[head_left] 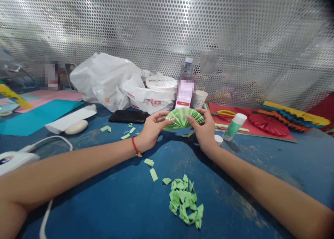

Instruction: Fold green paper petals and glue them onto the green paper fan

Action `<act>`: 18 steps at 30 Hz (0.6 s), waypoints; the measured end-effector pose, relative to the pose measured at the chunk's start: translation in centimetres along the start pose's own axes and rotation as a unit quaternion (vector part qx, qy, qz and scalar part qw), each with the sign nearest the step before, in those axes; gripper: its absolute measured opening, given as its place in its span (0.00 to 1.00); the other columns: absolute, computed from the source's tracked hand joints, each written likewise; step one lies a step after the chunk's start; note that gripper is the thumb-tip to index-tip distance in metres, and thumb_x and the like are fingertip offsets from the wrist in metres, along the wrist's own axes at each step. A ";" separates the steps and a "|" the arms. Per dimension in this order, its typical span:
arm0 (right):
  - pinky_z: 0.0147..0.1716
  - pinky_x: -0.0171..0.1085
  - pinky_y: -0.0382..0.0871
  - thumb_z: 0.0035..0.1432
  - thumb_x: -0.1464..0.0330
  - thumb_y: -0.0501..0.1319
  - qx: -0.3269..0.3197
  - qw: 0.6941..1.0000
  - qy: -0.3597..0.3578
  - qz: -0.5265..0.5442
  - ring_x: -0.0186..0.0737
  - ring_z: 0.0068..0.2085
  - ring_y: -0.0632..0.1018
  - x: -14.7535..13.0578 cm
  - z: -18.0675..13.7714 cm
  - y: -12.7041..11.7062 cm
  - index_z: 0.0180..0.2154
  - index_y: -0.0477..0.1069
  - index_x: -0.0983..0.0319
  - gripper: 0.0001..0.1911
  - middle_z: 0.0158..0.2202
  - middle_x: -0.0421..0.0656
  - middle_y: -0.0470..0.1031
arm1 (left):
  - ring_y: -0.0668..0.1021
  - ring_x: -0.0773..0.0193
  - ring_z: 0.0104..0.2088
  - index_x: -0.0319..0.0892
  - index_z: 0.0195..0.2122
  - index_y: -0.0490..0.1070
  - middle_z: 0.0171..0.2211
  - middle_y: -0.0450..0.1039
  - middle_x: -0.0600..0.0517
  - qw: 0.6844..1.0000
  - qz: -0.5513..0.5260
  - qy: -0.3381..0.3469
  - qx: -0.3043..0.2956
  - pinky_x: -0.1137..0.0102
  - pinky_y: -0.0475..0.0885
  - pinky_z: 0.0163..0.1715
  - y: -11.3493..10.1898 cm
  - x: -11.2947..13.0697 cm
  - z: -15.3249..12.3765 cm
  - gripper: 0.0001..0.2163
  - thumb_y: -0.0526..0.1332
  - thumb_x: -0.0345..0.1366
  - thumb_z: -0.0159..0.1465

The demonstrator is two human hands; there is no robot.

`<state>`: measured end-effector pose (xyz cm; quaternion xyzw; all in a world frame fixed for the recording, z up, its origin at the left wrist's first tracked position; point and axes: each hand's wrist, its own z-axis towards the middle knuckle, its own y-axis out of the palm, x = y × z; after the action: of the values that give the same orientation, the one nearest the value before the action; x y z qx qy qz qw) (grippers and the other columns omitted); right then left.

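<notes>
A green pleated paper fan (184, 118) is spread in a half circle above the blue table (125, 200). My left hand (152, 129) pinches its left edge, a red cord on the wrist. My right hand (205, 129) grips its right edge with thumb and fingers closed. A pile of small green paper offcuts (185, 202) lies on the table close to me, between my forearms. More green scraps (152, 169) are scattered near my left wrist.
A glue stick (234, 126) lies uncapped to the right, its cap (218, 139) beside it. Yellow-handled scissors (224, 113) and red pleated paper (267, 124) rest on a red sheet. A black phone (127, 116), white plastic bags (112, 80), a bottle (186, 69) and a perforated metal screen (167, 23) stand behind.
</notes>
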<state>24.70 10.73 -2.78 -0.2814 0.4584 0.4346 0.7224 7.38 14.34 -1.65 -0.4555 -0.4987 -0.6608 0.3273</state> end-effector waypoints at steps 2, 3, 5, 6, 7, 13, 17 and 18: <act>0.29 0.40 0.76 0.46 0.55 0.72 0.023 0.998 0.032 0.043 0.41 0.30 0.76 0.2 0.3 0.0 0.42 0.67 0.58 0.25 0.31 0.39 0.74 | 0.81 0.67 0.29 0.37 0.40 0.76 0.32 0.82 0.51 1.000 0.005 0.002 0.000 0.75 0.75 0.30 0.0 -0.1 0.0 0.20 0.78 0.31 0.46; 0.30 0.41 0.77 0.45 0.55 0.72 0.035 0.996 0.047 0.062 0.42 0.31 0.77 0.3 0.4 0.1 0.42 0.67 0.58 0.26 0.32 0.39 0.74 | 0.81 0.67 0.29 0.38 0.40 0.76 0.32 0.82 0.51 1.000 0.007 0.003 -0.002 0.75 0.75 0.30 0.0 -0.1 0.0 0.21 0.78 0.31 0.45; 0.33 0.43 0.79 0.45 0.55 0.72 0.056 0.992 0.068 0.090 0.43 0.35 0.78 0.6 0.6 0.1 0.42 0.65 0.57 0.26 0.34 0.39 0.75 | 0.81 0.67 0.29 0.38 0.41 0.76 0.31 0.82 0.51 1.000 0.012 0.004 -0.006 0.74 0.75 0.31 -0.1 -0.2 0.0 0.22 0.78 0.31 0.45; 0.34 0.43 0.80 0.44 0.55 0.72 0.064 0.990 0.073 0.101 0.43 0.36 0.79 0.8 0.7 0.1 0.42 0.64 0.57 0.27 0.36 0.40 0.75 | 0.81 0.66 0.29 0.38 0.41 0.76 0.31 0.82 0.52 1.000 0.014 0.004 -0.008 0.73 0.76 0.32 -0.1 -0.2 0.0 0.22 0.78 0.30 0.45; 0.34 0.43 0.80 0.44 0.55 0.72 0.071 0.989 0.075 0.110 0.43 0.37 0.79 0.9 0.8 0.1 0.42 0.64 0.57 0.28 0.37 0.40 0.74 | 0.82 0.66 0.30 0.38 0.42 0.76 0.31 0.82 0.51 1.000 0.016 0.004 -0.011 0.73 0.76 0.33 -0.1 -0.2 0.0 0.23 0.78 0.30 0.45; 0.40 0.43 0.81 0.40 0.56 0.75 0.098 0.973 0.093 0.185 0.41 0.41 0.79 1.4 1.2 0.1 0.38 0.61 0.55 0.29 0.37 0.37 0.73 | 0.84 0.58 0.38 0.36 0.45 0.73 0.37 0.83 0.43 0.999 0.031 0.014 -0.020 0.69 0.78 0.38 -0.1 -0.1 -0.2 0.22 0.76 0.32 0.49; 0.42 0.43 0.81 0.36 0.56 0.77 0.043 0.967 0.129 0.214 0.40 0.40 0.80 1.1 1.0 0.4 0.34 0.63 0.57 0.29 0.36 0.37 0.75 | 0.84 0.59 0.37 0.38 0.44 0.72 0.36 0.83 0.46 0.998 0.040 0.045 0.002 0.68 0.78 0.38 -0.1 0.0 -0.2 0.20 0.74 0.38 0.54; 0.42 0.43 0.80 0.36 0.56 0.77 0.020 0.968 0.130 0.214 0.40 0.39 0.80 1.0 0.9 0.5 0.34 0.63 0.57 0.29 0.36 0.37 0.75 | 0.84 0.59 0.38 0.38 0.44 0.72 0.36 0.83 0.46 0.998 0.043 0.050 0.003 0.67 0.78 0.38 -0.1 0.0 -0.2 0.20 0.74 0.39 0.54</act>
<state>24.85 12.06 -3.30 -0.2164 0.6068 0.5290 0.5524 7.23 14.22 -1.65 -0.4421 -0.4637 -0.6665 0.3812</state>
